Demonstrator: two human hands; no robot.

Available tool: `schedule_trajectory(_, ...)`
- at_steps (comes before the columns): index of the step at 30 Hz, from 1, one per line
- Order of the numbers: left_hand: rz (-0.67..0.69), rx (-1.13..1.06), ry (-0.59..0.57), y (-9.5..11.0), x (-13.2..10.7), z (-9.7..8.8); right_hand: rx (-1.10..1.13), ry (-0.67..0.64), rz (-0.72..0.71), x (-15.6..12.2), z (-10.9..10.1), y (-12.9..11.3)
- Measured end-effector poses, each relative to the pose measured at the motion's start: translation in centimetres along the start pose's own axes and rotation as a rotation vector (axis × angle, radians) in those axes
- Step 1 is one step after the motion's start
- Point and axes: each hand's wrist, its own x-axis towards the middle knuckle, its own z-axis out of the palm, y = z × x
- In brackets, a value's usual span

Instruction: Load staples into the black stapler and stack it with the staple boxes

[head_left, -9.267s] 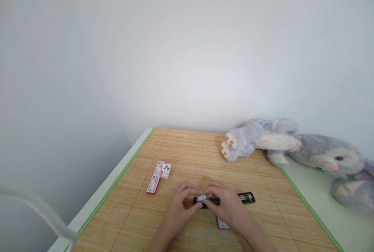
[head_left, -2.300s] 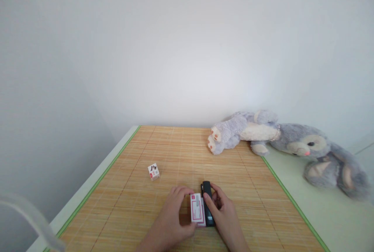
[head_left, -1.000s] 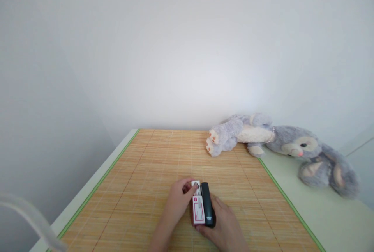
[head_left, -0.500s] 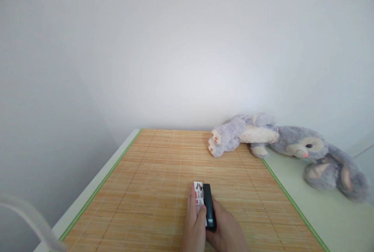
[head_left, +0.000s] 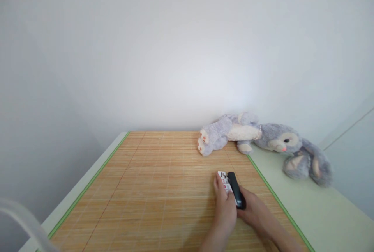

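A black stapler point(head_left: 236, 194) lies on the bamboo mat point(head_left: 152, 189) with small red-and-white staple boxes point(head_left: 225, 181) pressed against its left side. My left hand point(head_left: 224, 205) lies flat along the boxes with its fingers straight and together. My right hand point(head_left: 254, 213) cups the stapler's near end from the right; its fingers are mostly hidden behind the stapler and the other hand.
A grey plush rabbit point(head_left: 263, 139) lies along the back right, partly on the mat, partly on the pale green tabletop point(head_left: 309, 213). A white wall stands right behind the table. The mat's green edge point(head_left: 87, 187) runs along the left.
The boxes and stapler have been gathered side by side and slid right across the mat between both hands. The small cube box that lay apart on the left now sits with the stack.
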Motion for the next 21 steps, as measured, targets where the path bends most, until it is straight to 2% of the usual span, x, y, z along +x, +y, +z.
schedule_trajectory(3,0.016,0.014,-0.044,0.4,1.1,2.2,-0.021,-0.011,0.031,0.0,-2.2,1.5)
schedule_trajectory(5,0.051,0.038,-0.076,0.4,1.5,1.9,-0.045,-0.005,0.048,-0.1,-2.9,2.1)
schedule_trajectory(7,0.110,0.078,-0.114,0.3,1.7,0.2,-0.048,-0.005,0.052,-0.2,-3.3,2.5)
schedule_trajectory(11,0.296,0.205,-0.221,0.8,1.6,-5.2,0.005,-0.068,0.043,-0.3,-3.7,2.8)
schedule_trajectory(13,0.389,0.273,-0.283,1.3,1.4,-7.1,0.018,-0.096,0.034,-0.3,-4.0,2.7)
schedule_trajectory(16,0.460,0.343,-0.305,1.9,1.3,-8.0,0.047,-0.098,0.018,-0.1,-4.3,2.6)
schedule_trajectory(21,0.488,0.410,-0.274,1.8,1.2,-7.7,0.072,-0.093,0.028,0.1,-4.3,2.8)
